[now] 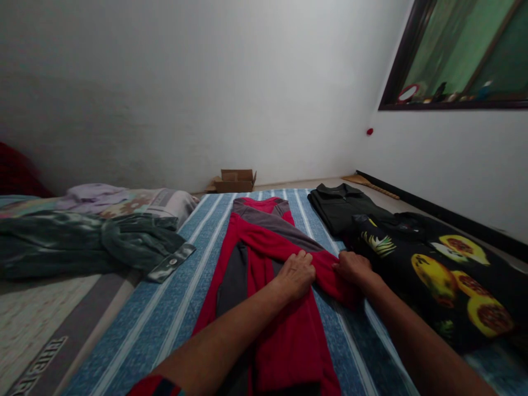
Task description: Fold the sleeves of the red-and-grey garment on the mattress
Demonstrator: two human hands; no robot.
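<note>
A red and grey long-sleeved top point(264, 242) lies lengthwise in front of me, its collar at the far end. One sleeve crosses the body and angles out to the right, over the striped cloth. My left hand point(297, 272) has its fingers curled on that sleeve near the top's right edge. Farther along the same sleeve, my right hand point(353, 268) pinches its upper edge. Beneath the hands, part of the sleeve and body is hidden by my forearms.
A blue striped cloth point(165, 313) covers the surface. Right of the top lie a folded dark shirt point(344, 201) and a black fruit-print garment point(437, 275). Dark green clothing point(124, 242) rests on the left. A cardboard box point(237, 180) stands by the far wall.
</note>
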